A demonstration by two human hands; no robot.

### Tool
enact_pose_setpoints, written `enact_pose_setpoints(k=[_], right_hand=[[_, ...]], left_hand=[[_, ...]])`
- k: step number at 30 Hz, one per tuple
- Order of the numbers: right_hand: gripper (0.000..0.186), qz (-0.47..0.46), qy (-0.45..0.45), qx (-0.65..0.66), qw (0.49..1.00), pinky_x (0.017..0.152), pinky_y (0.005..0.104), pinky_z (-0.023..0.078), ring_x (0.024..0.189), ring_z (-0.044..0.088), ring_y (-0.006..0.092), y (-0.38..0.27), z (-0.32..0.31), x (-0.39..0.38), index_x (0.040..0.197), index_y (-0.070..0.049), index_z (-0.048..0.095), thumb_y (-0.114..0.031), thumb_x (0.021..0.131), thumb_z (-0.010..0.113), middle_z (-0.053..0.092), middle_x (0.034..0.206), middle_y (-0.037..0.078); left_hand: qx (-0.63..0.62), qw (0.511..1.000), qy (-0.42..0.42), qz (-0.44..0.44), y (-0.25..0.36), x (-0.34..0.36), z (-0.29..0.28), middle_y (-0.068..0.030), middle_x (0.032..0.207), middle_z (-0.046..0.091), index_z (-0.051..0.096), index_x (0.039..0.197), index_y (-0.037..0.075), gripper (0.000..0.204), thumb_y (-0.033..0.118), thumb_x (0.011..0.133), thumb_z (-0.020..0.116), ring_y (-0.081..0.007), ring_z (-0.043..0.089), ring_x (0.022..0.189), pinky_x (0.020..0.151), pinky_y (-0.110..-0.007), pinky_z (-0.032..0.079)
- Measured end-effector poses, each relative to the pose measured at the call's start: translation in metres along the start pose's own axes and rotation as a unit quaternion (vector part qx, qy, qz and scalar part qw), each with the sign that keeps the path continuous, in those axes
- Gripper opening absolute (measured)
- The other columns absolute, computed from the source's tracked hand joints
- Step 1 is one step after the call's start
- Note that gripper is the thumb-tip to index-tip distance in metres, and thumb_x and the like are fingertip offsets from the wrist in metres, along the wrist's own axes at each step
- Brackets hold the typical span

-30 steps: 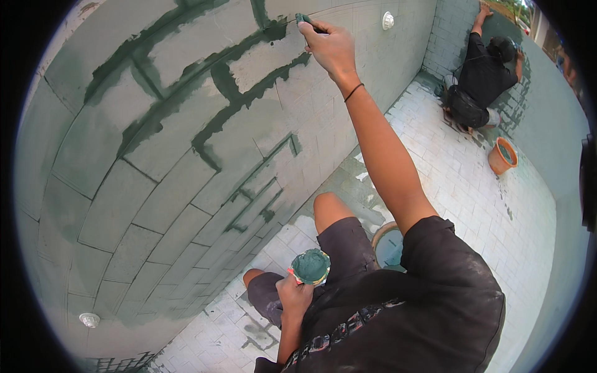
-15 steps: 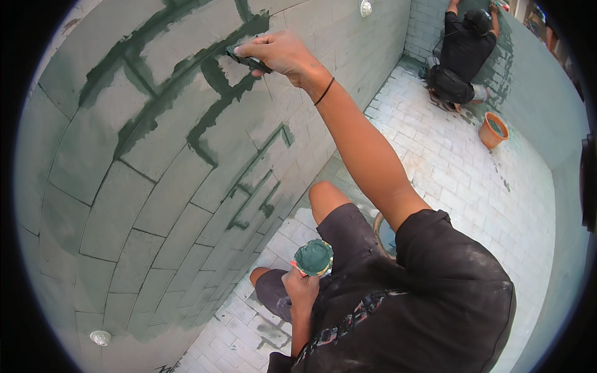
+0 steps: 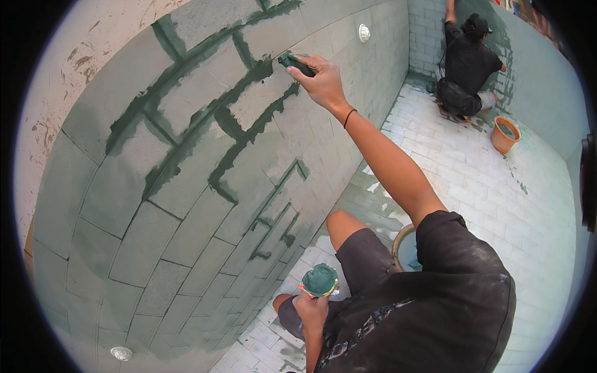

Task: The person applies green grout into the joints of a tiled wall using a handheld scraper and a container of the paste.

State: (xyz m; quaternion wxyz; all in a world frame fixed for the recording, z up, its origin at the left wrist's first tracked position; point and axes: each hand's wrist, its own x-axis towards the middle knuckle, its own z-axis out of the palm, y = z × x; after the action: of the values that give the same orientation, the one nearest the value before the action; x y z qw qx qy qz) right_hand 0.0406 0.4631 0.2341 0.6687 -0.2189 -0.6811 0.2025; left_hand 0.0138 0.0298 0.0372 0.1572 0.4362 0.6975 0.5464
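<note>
My left hand is wrapped round a small cup heaped with wet green grout, held low in front of my knees. My right arm reaches up to the tiled wall at the left. The fingers of my right hand pinch a small dark pad smeared with green grout, close to the wall; whether it touches cannot be made out. Dark green grout lines run along several tile joints left of that hand, ragged and spread over the tile edges. Lower joints show thinner green strips.
A round basin of bluish water stands beside my right thigh. Across the white tiled floor, a co-worker in black kneels at the far wall, near an orange bucket holding green grout. White round fittings protrude from my wall.
My right hand has moved up and right along the wall with the pad, and more of the green joint shows. The co-worker's right arm has come down. The whole view has shifted slightly.
</note>
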Motion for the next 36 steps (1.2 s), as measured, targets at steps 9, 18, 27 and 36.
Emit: enact_pose_setpoints(k=[9,18,27,36], right_hand=[[0.027,-0.107,0.075,-0.090,0.987,0.078,0.0317,0.053,0.089,0.065,0.0224,0.018,0.030,0.000,0.113,-0.015,0.078,-0.025,0.088,0.076,0.068,0.105,0.010],[0.033,-0.014,0.031,-0.027,0.999,0.076,0.0377,0.050,0.084,0.062,0.0273,0.002,0.003,0.004,0.111,-0.012,0.079,-0.030,0.083,0.074,0.065,0.092,0.015],[0.036,-0.068,-0.054,-0.121,0.989,0.064,0.0312,0.047,0.066,0.056,0.0191,-0.006,0.003,0.005,0.114,-0.009,0.077,-0.032,0.087,0.073,0.062,0.080,0.010],[0.033,-0.091,0.013,-0.032,0.995,0.071,0.0331,0.048,0.075,0.057,0.0228,-0.006,0.016,0.010,0.114,-0.011,0.077,-0.028,0.086,0.074,0.062,0.084,0.011]], left_hand=[[0.094,0.995,-0.015,0.031,-0.001,0.004,-0.001,-0.0141,0.077,0.074,0.074,0.096,-0.001,0.016,0.008,0.083,0.075,-0.0201,0.074,0.070,0.064,-0.030,0.053],[0.077,0.996,-0.030,0.019,0.002,0.006,0.000,-0.0138,0.079,0.074,0.074,0.097,0.000,0.017,0.008,0.083,0.076,-0.0193,0.075,0.071,0.065,-0.030,0.054],[0.046,0.998,-0.024,0.020,-0.004,0.010,0.004,-0.0140,0.077,0.074,0.074,0.096,0.000,0.015,0.004,0.082,0.075,-0.0176,0.075,0.070,0.062,-0.029,0.053],[0.032,0.999,-0.031,0.012,0.001,0.011,0.009,-0.0122,0.078,0.075,0.074,0.096,0.000,0.014,0.003,0.082,0.075,-0.0192,0.075,0.070,0.062,-0.028,0.054]])
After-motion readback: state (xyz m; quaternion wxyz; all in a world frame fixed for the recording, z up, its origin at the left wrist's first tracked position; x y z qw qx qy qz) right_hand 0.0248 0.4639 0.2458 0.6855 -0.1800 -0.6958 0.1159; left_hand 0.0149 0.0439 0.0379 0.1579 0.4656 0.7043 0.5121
